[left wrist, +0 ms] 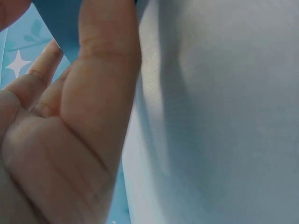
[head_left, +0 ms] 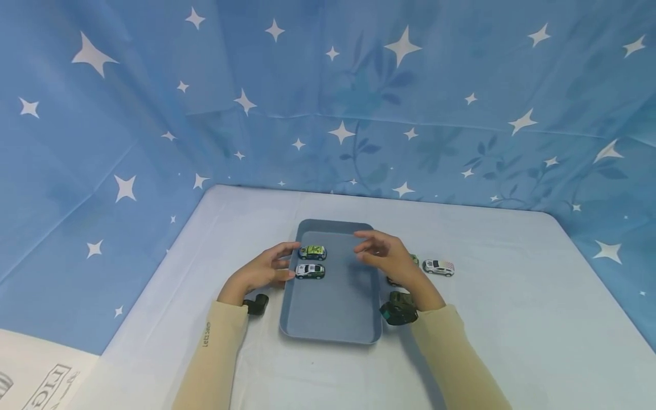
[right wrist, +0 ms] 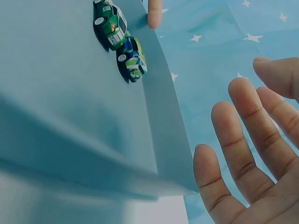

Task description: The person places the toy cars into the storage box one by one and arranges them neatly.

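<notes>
A blue-grey tray (head_left: 333,307) lies on the white table, holding two toy cars near its left wall. One toy car (head_left: 312,252) is yellow-green and blue; just in front of it is a white and green toy car (head_left: 310,271). My left hand (head_left: 263,266) rests at the tray's left rim, its fingers loosely extended and the thumb tip beside the white and green car. Over the tray's right side hovers my right hand (head_left: 385,256), fingers spread and slightly bent, holding nothing. In the right wrist view its fingers (right wrist: 254,135) are apart from each other.
Right of the tray stands a white toy car (head_left: 438,267). A green toy car (head_left: 414,259) and a dark one (head_left: 393,282) are partly hidden by my right hand. A blue star-patterned cloth (head_left: 328,102) hangs behind the table (head_left: 512,296).
</notes>
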The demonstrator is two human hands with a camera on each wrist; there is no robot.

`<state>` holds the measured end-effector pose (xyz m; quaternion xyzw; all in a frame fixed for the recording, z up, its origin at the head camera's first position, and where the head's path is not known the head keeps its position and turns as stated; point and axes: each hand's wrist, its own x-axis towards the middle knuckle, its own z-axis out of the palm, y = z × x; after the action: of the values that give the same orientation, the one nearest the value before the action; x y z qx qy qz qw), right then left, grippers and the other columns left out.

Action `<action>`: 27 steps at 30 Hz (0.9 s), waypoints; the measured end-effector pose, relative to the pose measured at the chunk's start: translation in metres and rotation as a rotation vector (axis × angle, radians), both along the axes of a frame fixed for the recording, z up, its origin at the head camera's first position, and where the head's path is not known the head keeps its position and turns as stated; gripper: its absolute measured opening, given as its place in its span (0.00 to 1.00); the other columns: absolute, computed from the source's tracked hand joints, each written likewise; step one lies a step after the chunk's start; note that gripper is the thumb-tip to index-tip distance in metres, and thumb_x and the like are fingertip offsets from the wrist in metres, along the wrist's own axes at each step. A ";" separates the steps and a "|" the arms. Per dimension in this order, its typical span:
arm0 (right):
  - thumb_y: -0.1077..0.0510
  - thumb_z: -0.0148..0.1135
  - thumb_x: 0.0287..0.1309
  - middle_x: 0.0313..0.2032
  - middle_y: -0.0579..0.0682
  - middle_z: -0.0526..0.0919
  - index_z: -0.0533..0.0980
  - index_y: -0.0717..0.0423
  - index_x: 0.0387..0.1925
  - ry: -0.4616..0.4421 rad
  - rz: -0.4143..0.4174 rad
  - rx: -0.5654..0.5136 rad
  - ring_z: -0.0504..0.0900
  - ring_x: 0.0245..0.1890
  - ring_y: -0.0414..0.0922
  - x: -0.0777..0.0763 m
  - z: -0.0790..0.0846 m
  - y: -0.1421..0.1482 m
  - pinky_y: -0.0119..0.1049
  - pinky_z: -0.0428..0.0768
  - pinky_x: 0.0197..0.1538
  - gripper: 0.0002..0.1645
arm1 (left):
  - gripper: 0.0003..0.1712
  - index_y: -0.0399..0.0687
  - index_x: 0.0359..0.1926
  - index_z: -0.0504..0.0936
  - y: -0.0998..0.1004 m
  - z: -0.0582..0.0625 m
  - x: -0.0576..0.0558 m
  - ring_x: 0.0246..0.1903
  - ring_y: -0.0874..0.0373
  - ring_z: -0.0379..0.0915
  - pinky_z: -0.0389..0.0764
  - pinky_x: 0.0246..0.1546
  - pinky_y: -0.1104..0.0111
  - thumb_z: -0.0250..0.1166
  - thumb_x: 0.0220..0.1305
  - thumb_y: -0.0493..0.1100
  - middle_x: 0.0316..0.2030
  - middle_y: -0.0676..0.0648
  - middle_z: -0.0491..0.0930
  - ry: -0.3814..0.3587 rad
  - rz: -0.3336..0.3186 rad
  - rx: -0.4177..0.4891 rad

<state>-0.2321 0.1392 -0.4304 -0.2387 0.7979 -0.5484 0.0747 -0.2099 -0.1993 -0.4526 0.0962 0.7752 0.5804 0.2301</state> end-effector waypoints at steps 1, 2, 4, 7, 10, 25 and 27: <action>0.65 0.67 0.74 0.52 0.68 0.87 0.74 0.68 0.71 0.001 0.000 0.000 0.88 0.53 0.57 0.000 0.000 0.001 0.41 0.85 0.56 0.29 | 0.45 0.41 0.86 0.56 0.000 0.000 0.000 0.80 0.25 0.48 0.80 0.64 0.42 0.66 0.76 0.31 0.85 0.30 0.47 0.000 -0.001 0.001; 0.64 0.67 0.74 0.52 0.68 0.87 0.74 0.69 0.71 0.001 0.001 -0.001 0.88 0.53 0.57 0.000 0.000 0.003 0.43 0.85 0.56 0.29 | 0.45 0.41 0.86 0.56 -0.001 0.000 0.000 0.80 0.25 0.48 0.80 0.64 0.41 0.66 0.76 0.31 0.85 0.30 0.47 0.000 -0.001 0.002; 0.64 0.67 0.74 0.53 0.67 0.87 0.75 0.68 0.72 0.003 -0.003 0.004 0.88 0.54 0.57 0.001 0.000 0.006 0.45 0.85 0.57 0.29 | 0.45 0.41 0.86 0.56 -0.001 -0.001 0.000 0.80 0.25 0.48 0.80 0.64 0.41 0.67 0.75 0.31 0.84 0.30 0.47 0.000 -0.001 0.006; 0.63 0.66 0.75 0.53 0.68 0.87 0.75 0.67 0.71 0.003 0.000 0.002 0.88 0.54 0.56 0.002 0.001 0.009 0.46 0.84 0.58 0.28 | 0.45 0.41 0.86 0.56 -0.001 -0.001 0.000 0.80 0.24 0.48 0.80 0.64 0.41 0.67 0.75 0.31 0.84 0.29 0.47 0.000 -0.002 0.009; 0.64 0.65 0.76 0.53 0.69 0.86 0.75 0.67 0.71 0.001 0.001 -0.003 0.87 0.53 0.55 0.003 0.001 0.012 0.43 0.84 0.57 0.27 | 0.45 0.41 0.86 0.56 -0.002 -0.002 -0.001 0.80 0.24 0.48 0.80 0.64 0.41 0.67 0.75 0.31 0.84 0.28 0.47 0.000 -0.004 0.010; 0.64 0.66 0.75 0.52 0.67 0.88 0.76 0.72 0.68 0.002 -0.048 0.008 0.88 0.52 0.51 0.005 -0.005 0.028 0.33 0.84 0.52 0.26 | 0.46 0.40 0.86 0.55 -0.002 -0.001 -0.001 0.80 0.24 0.49 0.82 0.62 0.42 0.67 0.75 0.32 0.83 0.26 0.47 0.004 -0.010 0.007; 0.65 0.65 0.75 0.51 0.66 0.88 0.76 0.72 0.68 -0.001 -0.050 0.006 0.88 0.52 0.51 0.005 -0.006 0.030 0.32 0.84 0.52 0.25 | 0.46 0.40 0.86 0.55 -0.002 -0.002 0.000 0.80 0.24 0.49 0.82 0.62 0.42 0.67 0.75 0.32 0.83 0.26 0.47 0.006 -0.012 0.007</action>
<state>-0.2267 0.1693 -0.4361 -0.2184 0.8052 -0.5478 0.0623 -0.2103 -0.2013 -0.4543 0.1033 0.7732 0.5816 0.2308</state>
